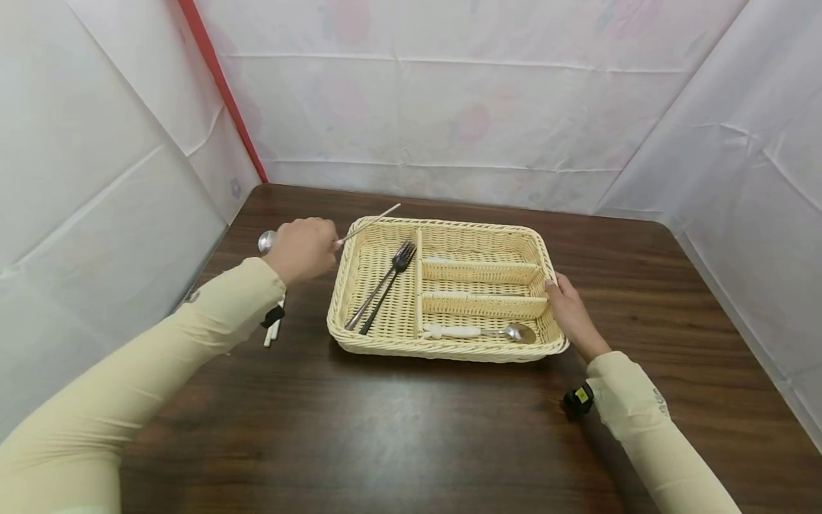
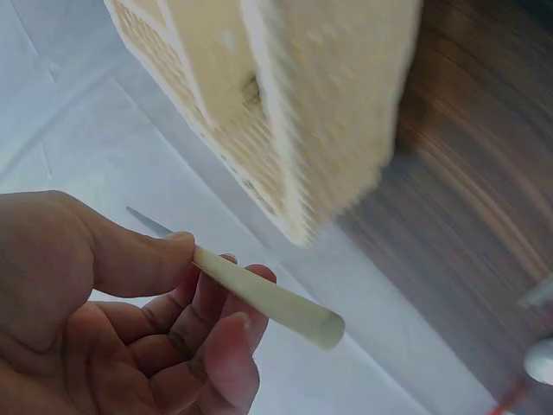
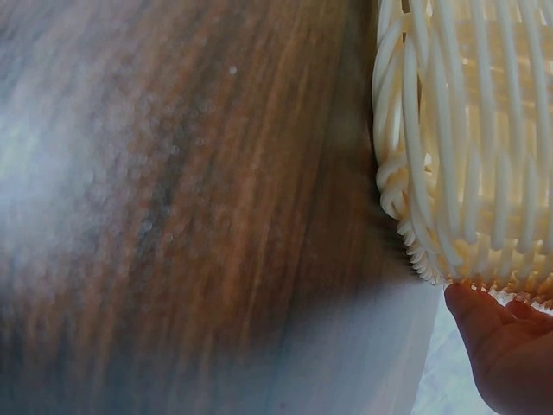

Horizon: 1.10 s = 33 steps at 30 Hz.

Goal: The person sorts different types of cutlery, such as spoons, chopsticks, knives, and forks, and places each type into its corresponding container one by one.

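My left hand is raised beside the basket's left end and pinches a slim table knife with a cream handle. Its thin metal part stretches over the back left rim. My right hand grips the right end of the cream woven cutlery basket, thumb at the rim. Two dark forks lie slantwise in the basket's left compartment. A spoon with a pale handle lies in the front right compartment. The middle and back right compartments hold cutlery mostly hidden by the dividers.
A spoon's round bowl shows on the table left of my left hand. Pale handles lie partly hidden behind my left wrist. White cloth hangs behind the dark wooden table and at both sides.
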Tool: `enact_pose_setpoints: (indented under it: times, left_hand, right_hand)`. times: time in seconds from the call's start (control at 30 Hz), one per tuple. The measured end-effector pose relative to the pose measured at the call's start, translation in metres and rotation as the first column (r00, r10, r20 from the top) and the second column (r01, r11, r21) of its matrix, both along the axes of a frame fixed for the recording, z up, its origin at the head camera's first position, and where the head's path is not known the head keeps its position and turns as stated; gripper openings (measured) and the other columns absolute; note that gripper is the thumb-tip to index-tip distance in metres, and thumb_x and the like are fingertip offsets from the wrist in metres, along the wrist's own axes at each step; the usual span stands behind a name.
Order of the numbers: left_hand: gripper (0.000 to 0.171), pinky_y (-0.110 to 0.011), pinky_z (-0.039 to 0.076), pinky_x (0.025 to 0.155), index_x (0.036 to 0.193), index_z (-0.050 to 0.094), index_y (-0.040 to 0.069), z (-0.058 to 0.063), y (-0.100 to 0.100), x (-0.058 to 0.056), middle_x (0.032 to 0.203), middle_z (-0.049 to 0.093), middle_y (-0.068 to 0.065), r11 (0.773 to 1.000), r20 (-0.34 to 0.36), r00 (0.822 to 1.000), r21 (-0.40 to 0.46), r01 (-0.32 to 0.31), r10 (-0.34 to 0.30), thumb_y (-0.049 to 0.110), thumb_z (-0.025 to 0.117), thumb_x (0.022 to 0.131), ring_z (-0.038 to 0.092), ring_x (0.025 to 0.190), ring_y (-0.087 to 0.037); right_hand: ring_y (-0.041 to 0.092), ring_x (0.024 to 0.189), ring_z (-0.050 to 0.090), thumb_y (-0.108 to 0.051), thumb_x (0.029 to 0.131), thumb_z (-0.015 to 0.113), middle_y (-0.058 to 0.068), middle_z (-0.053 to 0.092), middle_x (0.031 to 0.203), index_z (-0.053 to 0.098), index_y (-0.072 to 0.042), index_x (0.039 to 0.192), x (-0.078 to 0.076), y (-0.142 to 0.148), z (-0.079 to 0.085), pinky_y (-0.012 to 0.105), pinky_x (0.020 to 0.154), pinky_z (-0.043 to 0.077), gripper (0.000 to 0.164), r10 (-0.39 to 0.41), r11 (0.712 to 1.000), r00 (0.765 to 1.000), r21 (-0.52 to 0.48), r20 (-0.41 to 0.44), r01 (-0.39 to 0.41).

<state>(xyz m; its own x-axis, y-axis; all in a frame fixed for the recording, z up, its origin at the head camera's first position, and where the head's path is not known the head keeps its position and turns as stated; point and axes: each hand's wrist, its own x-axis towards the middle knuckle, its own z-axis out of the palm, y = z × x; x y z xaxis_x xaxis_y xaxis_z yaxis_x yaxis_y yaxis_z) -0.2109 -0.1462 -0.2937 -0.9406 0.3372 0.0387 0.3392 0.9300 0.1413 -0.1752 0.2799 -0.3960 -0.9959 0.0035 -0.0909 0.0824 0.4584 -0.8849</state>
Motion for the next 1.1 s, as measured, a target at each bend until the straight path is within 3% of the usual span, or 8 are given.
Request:
enact_pose_setpoints:
  times: [0.2,0.43,0.53,0.77,1.1]
  left_hand:
    - [0.020,-0.041,0.048,0.052,0.071,0.055,0.006,0.002,0.038,-0.004,0.068,0.053,-0.007,0.993,-0.024,0.993,-0.017,0.113,-0.113,0.006,0.055,0.091,0.044,0.054,-0.018]
    - [0.038,-0.030,0.030,0.047,0.060,0.033,0.014,0.001,0.076,-0.012,0.062,0.035,-0.002,0.970,-0.034,0.969,-0.024,0.242,-0.243,-0.004,0.051,0.089,0.027,0.054,-0.014]
    - [0.036,-0.032,0.031,0.049,0.061,0.035,0.014,0.000,0.093,-0.015,0.063,0.038,-0.002,0.960,-0.023,0.960,-0.024,0.277,-0.278,-0.006,0.049,0.087,0.030,0.055,-0.015]
    - [0.017,-0.035,0.046,0.060,0.076,0.057,0.006,-0.004,0.133,-0.017,0.070,0.053,-0.004,0.934,0.035,0.936,-0.073,0.351,-0.349,-0.006,0.051,0.087,0.042,0.061,-0.016]
    - [0.025,-0.029,0.033,0.056,0.076,0.052,0.011,-0.013,0.172,-0.018,0.067,0.044,0.000,0.905,0.134,0.905,-0.088,0.416,-0.403,-0.005,0.043,0.094,0.035,0.061,-0.014]
  right_hand:
    - [0.034,0.128,0.033,-0.031,0.105,0.023,0.029,0.033,0.142,0.020,0.002,0.148,0.000,-0.001,0.000,0.049,0.106,0.024,0.054,-0.014,1.000,1.000,-0.002,0.012,0.014]
    - [0.035,0.126,0.034,-0.031,0.105,0.023,0.029,0.034,0.140,0.020,0.001,0.148,0.001,-0.001,-0.003,0.049,0.104,0.027,0.054,-0.024,1.000,1.000,0.015,0.017,0.024]
    - [0.034,0.123,0.036,-0.032,0.105,0.023,0.029,0.035,0.139,0.020,0.001,0.148,0.002,-0.001,-0.004,0.047,0.102,0.028,0.055,-0.017,1.000,1.000,0.009,0.016,0.017]
    - [0.035,0.124,0.037,-0.031,0.105,0.024,0.030,0.035,0.140,0.020,0.002,0.148,0.005,-0.002,-0.005,0.048,0.103,0.028,0.054,-0.006,1.000,1.000,-0.013,0.005,0.006]
    - [0.036,0.124,0.038,-0.028,0.105,0.025,0.030,0.035,0.139,0.021,0.003,0.147,0.005,-0.003,-0.005,0.049,0.104,0.028,0.052,-0.014,0.999,1.000,-0.033,-0.005,0.014]
